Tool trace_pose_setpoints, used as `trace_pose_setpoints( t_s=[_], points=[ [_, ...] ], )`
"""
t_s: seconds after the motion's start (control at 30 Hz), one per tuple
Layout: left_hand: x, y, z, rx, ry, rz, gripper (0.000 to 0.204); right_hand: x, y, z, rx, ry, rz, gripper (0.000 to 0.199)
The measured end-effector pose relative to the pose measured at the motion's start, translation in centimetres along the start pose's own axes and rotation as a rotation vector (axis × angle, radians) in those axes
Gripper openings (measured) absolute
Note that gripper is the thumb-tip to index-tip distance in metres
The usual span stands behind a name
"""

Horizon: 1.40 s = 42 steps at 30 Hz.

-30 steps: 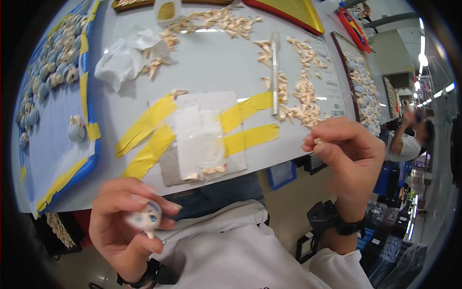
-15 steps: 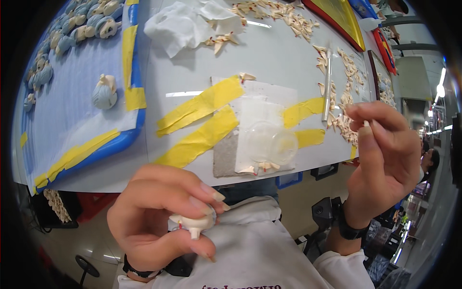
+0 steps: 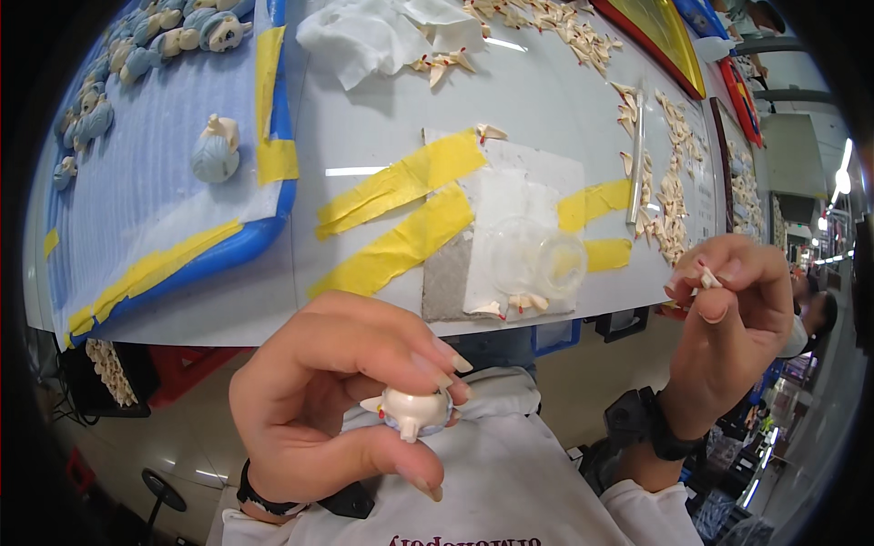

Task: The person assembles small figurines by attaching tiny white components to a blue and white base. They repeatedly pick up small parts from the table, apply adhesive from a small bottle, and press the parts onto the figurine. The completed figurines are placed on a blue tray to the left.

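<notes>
Low in front of my shirt, my left hand (image 3: 314, 391) is closed round a small cream figurine head (image 3: 414, 411), gripped between thumb and fingers. A short stub points down from the head, and a pointed cream piece with red by it juts from its left side. Off to the right, the fingertips of my right hand (image 3: 742, 314) pinch a small pointed cream piece (image 3: 707, 279) with a red tip. The two hands are well apart. Another figurine head with blue hair (image 3: 215, 157) lies alone in the blue-rimmed tray (image 3: 259, 241) at the left.
Clear round plastic dishes (image 3: 537, 261) sit on a grey board (image 3: 446, 278) held by yellow tape (image 3: 401, 241). Many pointed pieces (image 3: 672, 173) lie beside a metal rod (image 3: 638, 155). A white cloth (image 3: 364, 41) lies behind; more heads (image 3: 137, 59) fill the tray's far corner.
My right hand has come lower and turned, showing more of the pinched piece. My left hand has shifted slightly right and turned the figurine head. The whole view has shifted a little.
</notes>
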<state>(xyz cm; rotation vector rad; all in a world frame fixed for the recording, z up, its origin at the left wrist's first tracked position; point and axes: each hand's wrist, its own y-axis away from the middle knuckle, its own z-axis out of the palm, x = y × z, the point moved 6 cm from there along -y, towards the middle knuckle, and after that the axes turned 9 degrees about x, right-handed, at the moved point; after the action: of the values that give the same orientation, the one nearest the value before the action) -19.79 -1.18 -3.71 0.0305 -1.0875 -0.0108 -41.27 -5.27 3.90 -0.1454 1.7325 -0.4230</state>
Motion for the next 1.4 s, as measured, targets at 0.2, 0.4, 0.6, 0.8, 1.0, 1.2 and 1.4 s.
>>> trace_pose_setpoints(
  t_s=[0.2,0.4,0.6,0.8,1.0,1.2,1.4],
  points=[
    [0.1,0.0,0.1,-0.047,-0.042,0.029,0.047,0.1,0.3,1.9,-0.121,0.254,-0.109,0.016],
    [0.2,0.0,0.2,-0.037,-0.046,0.035,0.042,-0.6,0.6,4.0,-0.264,0.464,-0.317,0.013],
    [0.2,0.0,0.1,-0.043,-0.049,0.055,0.039,-1.0,0.7,4.2,-0.277,0.506,-0.359,0.013],
    [0.3,-0.2,0.0,-0.06,-0.067,0.051,0.042,-0.2,0.6,3.6,-0.249,0.288,-0.285,0.01],
    [0.3,0.0,-0.2,-0.046,-0.071,0.052,0.046,-0.1,-0.1,1.5,-0.128,0.347,-0.181,0.007],
    [0.2,0.3,-0.5,0.045,-0.075,0.004,0.046,1.3,-3.4,-4.4,0.066,0.893,-0.121,0.009],
    [0.1,0.2,-0.2,0.044,-0.113,-0.01,0.047,1.2,-4.5,-3.2,-0.167,1.127,-0.311,0.014]
  ],
)
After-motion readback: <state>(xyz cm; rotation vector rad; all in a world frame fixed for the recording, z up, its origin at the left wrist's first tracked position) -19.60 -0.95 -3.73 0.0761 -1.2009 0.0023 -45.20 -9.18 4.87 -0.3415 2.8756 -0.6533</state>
